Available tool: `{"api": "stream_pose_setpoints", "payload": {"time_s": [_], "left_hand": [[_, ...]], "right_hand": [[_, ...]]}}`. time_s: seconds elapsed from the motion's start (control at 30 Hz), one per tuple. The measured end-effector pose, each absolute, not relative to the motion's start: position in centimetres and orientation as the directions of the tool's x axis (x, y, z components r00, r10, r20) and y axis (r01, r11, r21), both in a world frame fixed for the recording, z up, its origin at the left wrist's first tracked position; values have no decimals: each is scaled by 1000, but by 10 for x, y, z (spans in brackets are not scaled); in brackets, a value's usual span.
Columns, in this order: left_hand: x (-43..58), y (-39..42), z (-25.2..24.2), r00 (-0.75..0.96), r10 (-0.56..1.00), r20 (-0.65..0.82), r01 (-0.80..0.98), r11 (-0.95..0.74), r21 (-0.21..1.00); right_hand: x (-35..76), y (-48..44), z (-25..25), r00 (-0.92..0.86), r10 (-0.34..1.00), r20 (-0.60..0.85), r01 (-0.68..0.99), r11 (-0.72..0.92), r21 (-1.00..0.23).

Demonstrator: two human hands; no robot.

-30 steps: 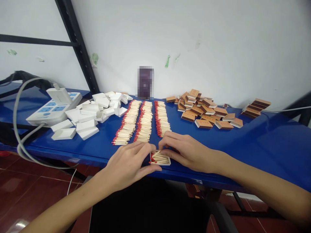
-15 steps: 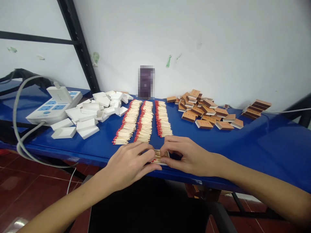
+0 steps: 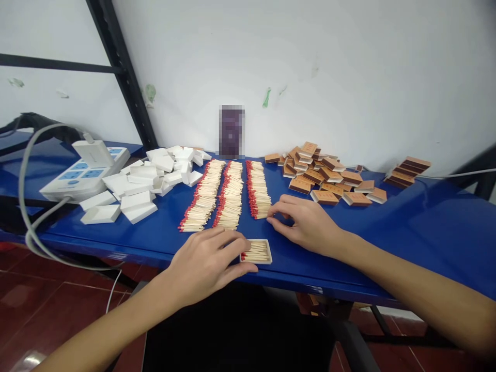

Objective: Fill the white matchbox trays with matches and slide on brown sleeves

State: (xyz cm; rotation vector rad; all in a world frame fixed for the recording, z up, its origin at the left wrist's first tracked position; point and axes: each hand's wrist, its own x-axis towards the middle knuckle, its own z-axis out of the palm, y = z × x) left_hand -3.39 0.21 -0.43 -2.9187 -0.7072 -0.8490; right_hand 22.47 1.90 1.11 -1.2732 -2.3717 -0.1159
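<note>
At the table's front edge, my left hand (image 3: 213,261) grips the left end of a white matchbox tray (image 3: 270,252), thumb along the near side and fingers over the far side. Red-tipped matches (image 3: 258,251) lie lengthwise in this tray, heads to the left, partly hidden by my fingers. My right hand (image 3: 304,222) is at the near end of the rightmost row of matches (image 3: 259,191), thumb and index finger pinched close together at the stick ends. Two more rows of matches, a left row (image 3: 203,196) and a middle row (image 3: 230,196), lie beside it.
Empty white trays (image 3: 141,181) are heaped at left, next to a power strip (image 3: 83,175) with a plugged-in charger and looping cable. Brown matchbox sleeves (image 3: 321,173) are piled at right, with a small stack (image 3: 406,172) farther right. A blurred dark rectangle (image 3: 231,132) leans against the wall.
My right hand has left the tray and moved up and slightly right to the rightmost match row, uncovering the tray's right end. My left hand stays on the tray.
</note>
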Motion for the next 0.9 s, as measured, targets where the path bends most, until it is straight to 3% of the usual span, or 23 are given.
{"api": "stream_pose_setpoints", "payload": {"time_s": [0.37,0.67,0.9], "left_hand": [[-33,3,-4,739,409,535,441,-894,74],[-32,2,-4,734,412,540,453,-889,62],[-32,2,-7,702,469,537,489,-864,115]], "right_hand": [[226,23,11,-478,800,363,804,565,-188],[227,21,13,-527,817,233,773,575,-269],[216,4,24,-582,741,336,636,672,-380]]}}
